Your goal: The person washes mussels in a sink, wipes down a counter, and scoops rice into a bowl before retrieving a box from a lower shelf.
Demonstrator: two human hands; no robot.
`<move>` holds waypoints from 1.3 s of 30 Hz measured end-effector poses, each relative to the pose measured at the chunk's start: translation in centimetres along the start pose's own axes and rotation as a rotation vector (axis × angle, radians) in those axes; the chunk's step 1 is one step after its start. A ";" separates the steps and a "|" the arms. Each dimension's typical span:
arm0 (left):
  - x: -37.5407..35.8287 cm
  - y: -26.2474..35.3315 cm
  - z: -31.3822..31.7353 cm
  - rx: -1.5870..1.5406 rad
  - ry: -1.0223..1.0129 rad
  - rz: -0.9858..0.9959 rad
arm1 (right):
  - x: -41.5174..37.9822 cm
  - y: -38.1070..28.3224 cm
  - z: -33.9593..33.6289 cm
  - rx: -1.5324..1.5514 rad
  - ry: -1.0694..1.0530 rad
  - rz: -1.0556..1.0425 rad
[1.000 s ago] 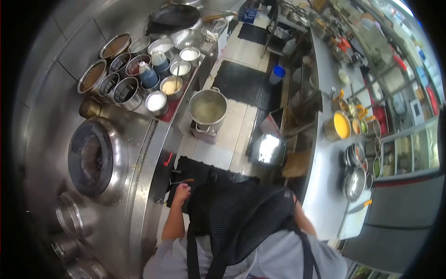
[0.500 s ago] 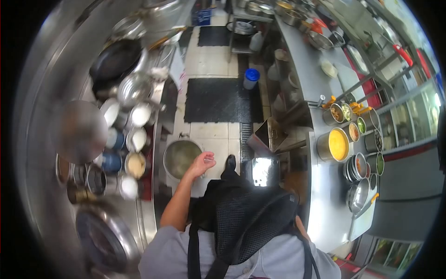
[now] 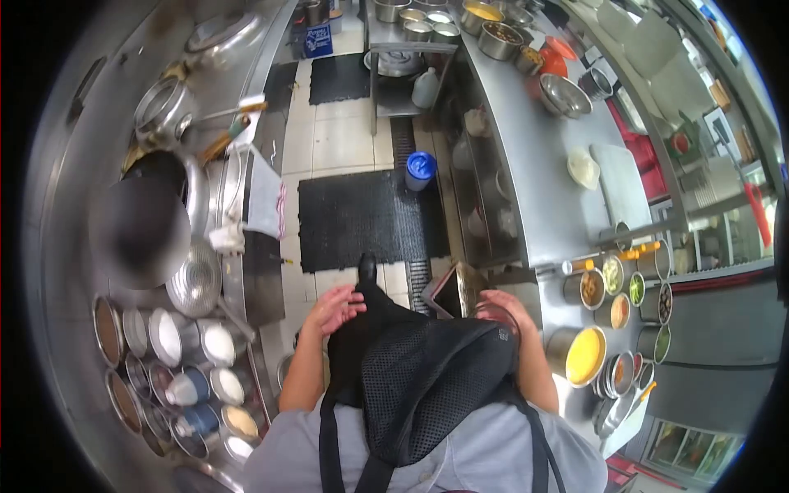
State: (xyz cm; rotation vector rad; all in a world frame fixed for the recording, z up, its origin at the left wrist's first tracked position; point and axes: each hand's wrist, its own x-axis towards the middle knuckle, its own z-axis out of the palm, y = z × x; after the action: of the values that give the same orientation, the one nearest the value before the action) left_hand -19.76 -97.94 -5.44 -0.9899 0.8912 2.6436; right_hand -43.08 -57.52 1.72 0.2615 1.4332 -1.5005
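My left hand hangs in front of my left side with its fingers loosely stretched and nothing in them. Near it are my dark-clothed leg and one black shoe on the tiled floor. My right hand is bent around a round, thin-rimmed vessel, held low beside the black mesh bag on my chest. The bag hides part of this vessel, so its exact kind does not show. A square metal container stands just beyond my right hand.
On the left counter stand several pots of white powders and a perforated ladle. The right counter bears a pot of yellow liquid, ingredient tins and a white board. A blue-lidded container stands on the black floor mat.
I have moved forward along the aisle. My right hand has come into view with the round vessel. The large floor pot by my left hand has mostly slipped out of view behind my arm.
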 end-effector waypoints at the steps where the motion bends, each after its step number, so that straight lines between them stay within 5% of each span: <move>1: 2.6 0.0 -1.6 0.015 -0.003 -0.004 | 2.6 0.6 0.3 0.218 -0.042 0.035; 2: 6.3 -0.9 -4.3 0.076 0.030 -0.105 | 5.6 2.5 0.4 0.440 -0.084 0.071; 4: 9.4 1.6 -5.0 0.146 0.071 -0.241 | 12.4 10.5 -0.9 -0.062 -0.020 -0.454; 5: 10.3 5.2 -2.9 0.232 0.149 -0.193 | 14.4 15.6 -2.7 0.529 0.033 -0.234; 8: 18.0 14.3 -1.2 0.483 0.270 -0.142 | 21.1 13.0 -3.3 0.429 0.117 -0.261; 10: 25.2 17.6 -3.9 1.232 0.145 0.056 | 20.5 16.4 -2.6 0.331 0.209 -0.251; 11: 26.7 20.4 -2.0 1.404 0.093 0.012 | 26.9 9.6 -3.3 0.289 0.258 -0.236; 13: 31.4 25.8 2.2 1.630 -0.039 -0.023 | 22.6 16.4 -4.6 0.203 0.348 -0.221; 15: 36.5 28.9 5.6 1.669 -0.145 0.047 | 21.4 8.6 0.1 0.177 0.400 -0.213; 17: 41.3 30.9 9.7 1.732 -0.209 0.099 | 19.4 1.3 4.3 0.174 0.766 -0.360; 20: 46.9 30.5 13.9 1.795 -0.226 0.156 | 27.2 8.1 0.2 0.100 0.621 -0.173; 21: 48.1 29.8 14.9 1.817 -0.318 0.206 | 31.2 16.4 -3.0 0.302 0.439 -0.395; 22: 49.0 29.1 15.4 1.837 -0.417 0.246 | 32.3 16.1 -2.6 0.315 0.443 -0.390; 24: 50.1 28.0 16.0 1.927 -0.747 0.172 | 34.1 13.0 -1.9 0.419 0.453 -0.262; 28: 51.2 26.9 14.3 2.130 -1.321 -0.455 | 35.3 3.0 1.2 0.630 0.490 0.029; 30: 51.8 28.7 14.9 2.160 -1.330 -0.586 | 36.9 -7.9 5.3 0.226 0.555 0.177; 33: 54.6 32.8 16.3 2.235 -1.369 -0.659 | 41.8 -11.6 10.0 -0.281 0.502 0.051; 35: 56.0 35.0 15.5 2.223 -1.402 -0.600 | 45.0 -11.3 14.4 -0.404 0.466 -0.143; 39: 58.8 37.6 15.4 2.132 -1.528 -0.652 | 47.4 -12.4 18.4 -0.347 0.509 0.012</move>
State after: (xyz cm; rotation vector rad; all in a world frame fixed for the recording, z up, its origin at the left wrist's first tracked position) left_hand -86.39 -121.31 -16.43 0.9481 1.4116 0.2838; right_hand -66.39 -99.02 -19.99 0.4565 2.0603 -1.1917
